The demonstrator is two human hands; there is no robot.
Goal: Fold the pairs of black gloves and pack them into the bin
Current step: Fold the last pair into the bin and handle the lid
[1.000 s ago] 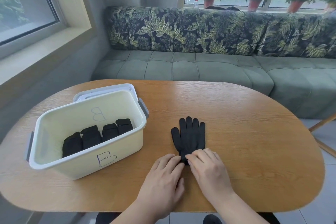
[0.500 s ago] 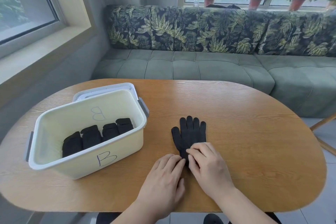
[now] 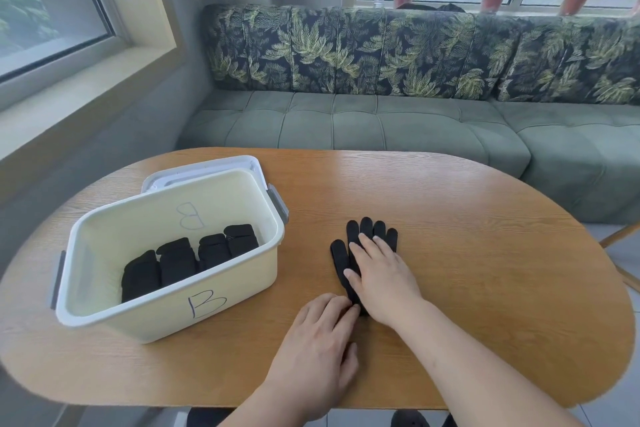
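At the near edge of the bench point(image 3: 485, 270), a person's left hand point(image 3: 318, 340) is touching the cuff with relaxed, unclenched fingers. The right hand point(image 3: 381, 274) is pressing flat, fingers straight, on the black gloves point(image 3: 338, 255) beside the bin point(image 3: 166, 312). Holding the cuff while smoothing outward should keep the fold square. Beyond, folded pairs point(image 3: 187, 260) are lining the bin.
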